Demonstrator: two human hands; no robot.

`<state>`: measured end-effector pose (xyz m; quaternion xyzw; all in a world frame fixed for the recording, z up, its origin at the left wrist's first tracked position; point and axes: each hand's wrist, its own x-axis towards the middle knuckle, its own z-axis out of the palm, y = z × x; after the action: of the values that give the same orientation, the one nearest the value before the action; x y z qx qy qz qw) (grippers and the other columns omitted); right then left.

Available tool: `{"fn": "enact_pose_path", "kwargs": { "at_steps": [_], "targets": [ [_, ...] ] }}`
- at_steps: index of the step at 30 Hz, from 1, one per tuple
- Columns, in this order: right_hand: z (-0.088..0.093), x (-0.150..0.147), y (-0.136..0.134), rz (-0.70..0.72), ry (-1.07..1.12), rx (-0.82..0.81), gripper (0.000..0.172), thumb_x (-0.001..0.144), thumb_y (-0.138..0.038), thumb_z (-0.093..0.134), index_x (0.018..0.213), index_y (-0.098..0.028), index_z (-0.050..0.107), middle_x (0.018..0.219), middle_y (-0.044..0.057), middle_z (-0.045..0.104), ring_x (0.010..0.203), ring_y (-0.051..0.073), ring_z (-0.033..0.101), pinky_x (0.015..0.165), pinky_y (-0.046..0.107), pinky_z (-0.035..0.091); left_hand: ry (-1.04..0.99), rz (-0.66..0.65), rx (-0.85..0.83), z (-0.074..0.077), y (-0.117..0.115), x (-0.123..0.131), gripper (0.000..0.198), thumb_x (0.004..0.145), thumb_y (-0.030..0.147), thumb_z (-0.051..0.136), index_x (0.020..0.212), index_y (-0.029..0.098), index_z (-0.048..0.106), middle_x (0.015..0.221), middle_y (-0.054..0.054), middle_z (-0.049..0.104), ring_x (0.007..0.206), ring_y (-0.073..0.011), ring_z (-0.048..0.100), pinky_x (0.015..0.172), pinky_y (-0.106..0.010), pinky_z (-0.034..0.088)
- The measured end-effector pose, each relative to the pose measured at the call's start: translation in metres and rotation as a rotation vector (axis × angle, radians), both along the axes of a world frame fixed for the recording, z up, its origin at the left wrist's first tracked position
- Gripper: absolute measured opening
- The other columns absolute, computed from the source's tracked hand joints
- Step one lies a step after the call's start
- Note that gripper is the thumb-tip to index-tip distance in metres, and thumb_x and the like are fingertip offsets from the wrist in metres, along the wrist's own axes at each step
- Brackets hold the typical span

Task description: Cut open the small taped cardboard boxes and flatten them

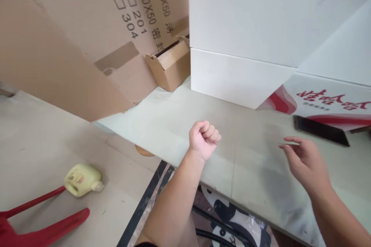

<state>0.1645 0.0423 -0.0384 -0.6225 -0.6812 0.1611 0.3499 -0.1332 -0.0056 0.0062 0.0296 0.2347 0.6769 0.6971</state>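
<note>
Left hand (204, 139): one, curled into a fist over the pale surface (162, 114); contents, if any, I cannot tell. Right hand (307, 160): one, thumb and forefinger narrowed almost to a pinch; whether something thin sits between the tips I cannot tell. Dark phone-like slab (321, 130): one, lying flat on the surface, near the right hand, just beside a red-and-white printed carton (336, 94). White box (228, 75): one, large, standing beyond the left hand. Small brown box (176, 67): one, between the white box and a large printed cardboard panel (69, 46). Yellow bottle (82, 179): one, on the floor (124, 197).
</note>
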Motion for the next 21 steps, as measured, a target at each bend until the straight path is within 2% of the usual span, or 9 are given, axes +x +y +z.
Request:
{"fn": "enact_pose_path", "kwargs": {
  "at_steps": [3,5,9,13,15,17,21],
  "targets": [
    [0.027,-0.057,0.004,0.191,-0.055,0.031,0.025,0.081,-0.045,0.059,0.096,-0.027,0.066,0.086,0.008,0.068,0.075,0.025,0.071,0.046,0.032,0.045,-0.143,0.062,-0.007,0.005,-0.004,-0.016,0.045,0.077,0.019,0.050,0.054,0.021,0.011,0.050,0.007,0.003,0.043,-0.0092,0.005,0.045,-0.024,0.016],
    [0.048,-0.094,0.008,0.313,-0.118,0.061,0.022,0.087,-0.041,0.057,0.099,-0.025,0.066,0.094,0.009,0.067,0.077,0.023,0.070,0.046,0.030,0.046,-0.230,0.100,0.008,0.008,-0.007,-0.024,0.046,0.077,0.019,0.052,0.055,0.021,0.012,0.051,0.008,0.003,0.044,-0.0089,0.005,0.044,-0.024,0.016],
    [0.081,-0.158,0.024,0.556,-0.303,0.157,0.019,0.092,-0.031,0.050,0.102,-0.023,0.065,0.104,0.010,0.068,0.079,0.020,0.070,0.056,0.031,0.052,-0.367,0.174,0.043,0.013,-0.012,-0.042,0.046,0.077,0.018,0.053,0.055,0.021,0.013,0.051,0.008,0.004,0.045,-0.0082,0.004,0.043,-0.023,0.016],
    [0.100,-0.223,0.053,0.791,-0.463,0.226,0.024,0.092,-0.025,0.048,0.110,-0.021,0.065,0.112,0.012,0.067,0.086,0.022,0.071,0.071,0.036,0.057,-0.462,0.243,0.063,0.016,-0.015,-0.058,0.045,0.079,0.018,0.052,0.055,0.021,0.014,0.051,0.009,0.004,0.044,-0.0080,0.004,0.043,-0.023,0.016],
    [0.107,-0.261,0.067,0.851,-0.555,0.223,0.029,0.091,-0.022,0.047,0.114,-0.020,0.065,0.118,0.013,0.066,0.092,0.023,0.071,0.077,0.039,0.057,-0.489,0.265,0.046,0.017,-0.016,-0.063,0.045,0.081,0.018,0.050,0.055,0.021,0.014,0.051,0.009,0.004,0.045,-0.0081,0.003,0.042,-0.022,0.016],
    [0.112,-0.302,0.079,0.851,-0.618,0.210,0.034,0.088,-0.019,0.048,0.117,-0.020,0.065,0.124,0.014,0.065,0.096,0.025,0.070,0.078,0.041,0.057,-0.508,0.281,0.020,0.018,-0.016,-0.066,0.045,0.082,0.017,0.049,0.055,0.021,0.013,0.051,0.009,0.003,0.045,-0.0081,0.002,0.041,-0.022,0.016],
    [0.119,-0.377,0.099,0.822,-0.624,0.236,0.038,0.088,-0.016,0.044,0.119,-0.023,0.067,0.137,0.015,0.058,0.123,0.035,0.058,0.087,0.050,0.056,-0.518,0.298,-0.009,0.017,-0.016,-0.067,0.045,0.080,0.017,0.049,0.055,0.021,0.012,0.050,0.008,0.003,0.044,-0.0078,0.002,0.041,-0.022,0.014]
  ]
}}
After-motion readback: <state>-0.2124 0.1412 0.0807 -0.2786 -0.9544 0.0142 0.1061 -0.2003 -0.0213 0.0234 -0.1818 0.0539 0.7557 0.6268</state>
